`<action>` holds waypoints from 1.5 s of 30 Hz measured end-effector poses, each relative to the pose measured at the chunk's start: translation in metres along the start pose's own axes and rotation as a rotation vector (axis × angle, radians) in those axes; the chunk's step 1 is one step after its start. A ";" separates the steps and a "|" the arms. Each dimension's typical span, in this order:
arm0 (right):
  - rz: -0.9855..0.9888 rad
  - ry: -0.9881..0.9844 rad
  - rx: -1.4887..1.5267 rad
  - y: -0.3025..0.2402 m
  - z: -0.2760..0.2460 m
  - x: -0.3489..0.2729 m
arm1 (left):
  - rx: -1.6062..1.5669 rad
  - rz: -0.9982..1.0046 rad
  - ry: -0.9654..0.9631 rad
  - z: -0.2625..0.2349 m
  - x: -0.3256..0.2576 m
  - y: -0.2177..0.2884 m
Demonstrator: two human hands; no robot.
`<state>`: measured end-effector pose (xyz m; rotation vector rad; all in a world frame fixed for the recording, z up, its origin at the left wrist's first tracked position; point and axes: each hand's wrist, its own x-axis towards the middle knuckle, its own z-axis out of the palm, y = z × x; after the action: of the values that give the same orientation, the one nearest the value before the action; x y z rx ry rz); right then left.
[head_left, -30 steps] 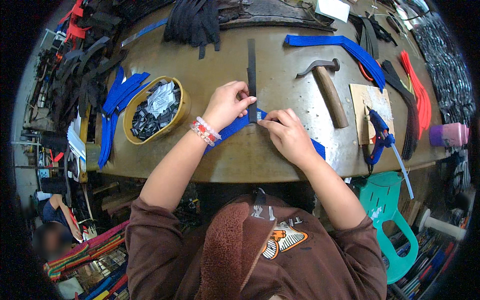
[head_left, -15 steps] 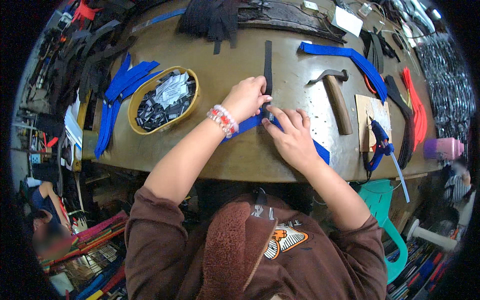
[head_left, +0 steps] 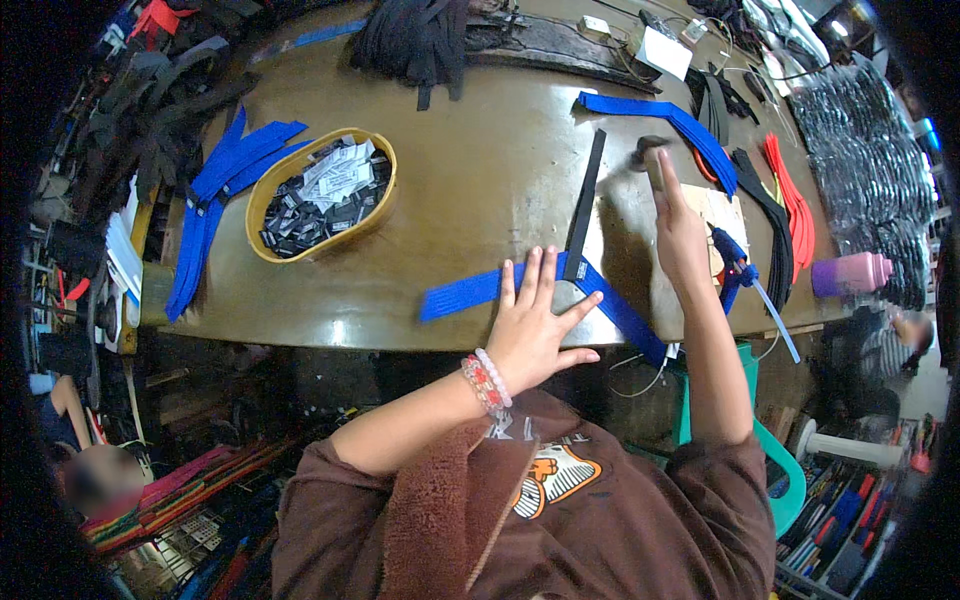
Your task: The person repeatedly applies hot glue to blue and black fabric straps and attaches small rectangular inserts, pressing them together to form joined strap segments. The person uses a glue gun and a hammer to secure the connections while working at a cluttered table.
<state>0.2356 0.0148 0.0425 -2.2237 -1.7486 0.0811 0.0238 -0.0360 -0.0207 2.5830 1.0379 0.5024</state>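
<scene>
Blue strapping [head_left: 458, 294] is lying on the table [head_left: 450, 170] partly beneath the spread left hand [head_left: 533, 318]; the right hand [head_left: 682, 235] is gripping a hammer [head_left: 655, 171], so misjudged aim could be bruising the left.

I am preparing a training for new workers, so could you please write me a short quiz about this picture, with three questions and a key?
1. True or false: the left hand is closed into a fist.
2. Which tool does the right hand hold?
3. Which colour is the oval container with the small labels in it? A) red; B) yellow; C) green.

Key:
1. False; it is spread out, partly over the blue strap.
2. A hammer, gripped by its handle.
3. B.
</scene>
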 end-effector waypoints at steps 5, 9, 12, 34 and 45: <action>-0.372 0.198 0.228 -0.033 -0.005 -0.098 | -0.003 -0.039 -0.036 -0.006 0.002 -0.003; -0.120 0.011 0.387 -0.018 0.006 -0.132 | -0.020 -0.045 -0.018 -0.008 0.002 0.000; -0.314 0.200 0.474 -0.026 0.011 -0.142 | -0.019 -0.071 -0.032 -0.006 0.001 0.002; -0.130 0.354 -0.183 0.065 0.043 0.010 | -1.704 -0.848 0.241 -0.076 0.010 -0.057; -0.144 0.085 0.245 -0.111 0.048 0.087 | -0.346 -0.296 0.297 -0.029 0.076 -0.082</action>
<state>0.1421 0.1314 0.0401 -1.8972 -1.7444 0.1571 0.0134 0.0786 -0.0133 2.0502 1.2730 0.9139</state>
